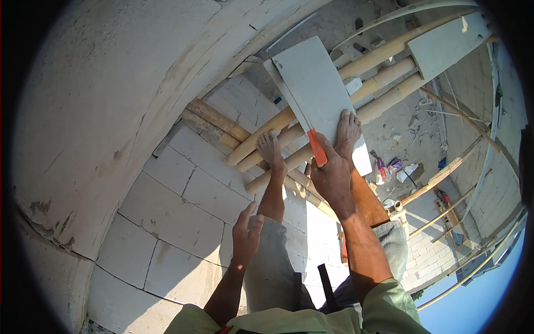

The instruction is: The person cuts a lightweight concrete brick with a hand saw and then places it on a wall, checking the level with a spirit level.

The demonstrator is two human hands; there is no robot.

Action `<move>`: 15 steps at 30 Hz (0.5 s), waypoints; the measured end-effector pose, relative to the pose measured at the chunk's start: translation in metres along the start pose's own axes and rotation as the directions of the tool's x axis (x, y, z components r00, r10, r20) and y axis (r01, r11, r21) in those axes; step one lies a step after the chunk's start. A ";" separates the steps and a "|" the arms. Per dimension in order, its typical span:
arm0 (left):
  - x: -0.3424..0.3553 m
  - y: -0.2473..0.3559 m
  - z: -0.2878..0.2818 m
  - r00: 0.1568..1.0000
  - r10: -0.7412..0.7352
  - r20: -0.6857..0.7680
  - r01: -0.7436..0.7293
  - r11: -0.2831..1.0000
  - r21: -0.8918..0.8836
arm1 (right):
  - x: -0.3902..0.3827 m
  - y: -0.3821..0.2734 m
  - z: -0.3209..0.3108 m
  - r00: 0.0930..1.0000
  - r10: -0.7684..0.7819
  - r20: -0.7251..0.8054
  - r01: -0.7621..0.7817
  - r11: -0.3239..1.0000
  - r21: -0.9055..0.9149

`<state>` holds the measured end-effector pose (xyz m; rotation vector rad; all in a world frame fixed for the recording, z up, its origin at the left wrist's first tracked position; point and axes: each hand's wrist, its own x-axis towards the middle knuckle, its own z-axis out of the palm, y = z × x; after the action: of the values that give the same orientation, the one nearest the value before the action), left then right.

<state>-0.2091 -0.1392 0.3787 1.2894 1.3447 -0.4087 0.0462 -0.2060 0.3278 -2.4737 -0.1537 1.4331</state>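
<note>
Orange handle of what looks like a saw (317, 147) sits in the right hand (332, 173), fingers closed around it; whether the left hand (246, 238) holds something, I cannot tell. The pale block (317, 83) lies across bamboo poles (389, 100), the right foot (349, 131) upon it. To cut well, I advise a steady foot and long, straight strokes.

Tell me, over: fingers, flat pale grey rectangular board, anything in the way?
Right fingers closed on orange-handled tool. Left fingers bent, grasp unclear. Board across round tan poles. Bare right foot on board, near tool.
</note>
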 end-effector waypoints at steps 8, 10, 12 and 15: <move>-0.036 -0.002 -0.006 0.999 -0.001 0.047 -0.010 0.975 0.220 | -0.065 0.039 0.002 0.984 -0.122 -0.132 0.129 0.990 0.048; -0.033 -0.008 -0.001 0.993 0.107 0.044 -0.114 0.963 0.244 | -0.075 0.035 -0.010 0.961 -0.211 -0.178 0.217 0.976 0.016; -0.031 -0.014 0.002 0.987 0.146 0.065 -0.159 0.943 0.294 | -0.047 0.023 -0.007 0.994 -0.068 -0.085 0.067 0.998 -0.010; -0.031 -0.019 0.004 0.979 0.193 0.066 -0.204 0.919 0.339 | 0.032 0.008 0.023 0.997 -0.038 -0.067 0.039 0.999 0.021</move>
<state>-0.2320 -0.1622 0.3961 1.6863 1.1323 -0.5363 0.0424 -0.2021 0.2884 -2.4830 -0.1704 1.3281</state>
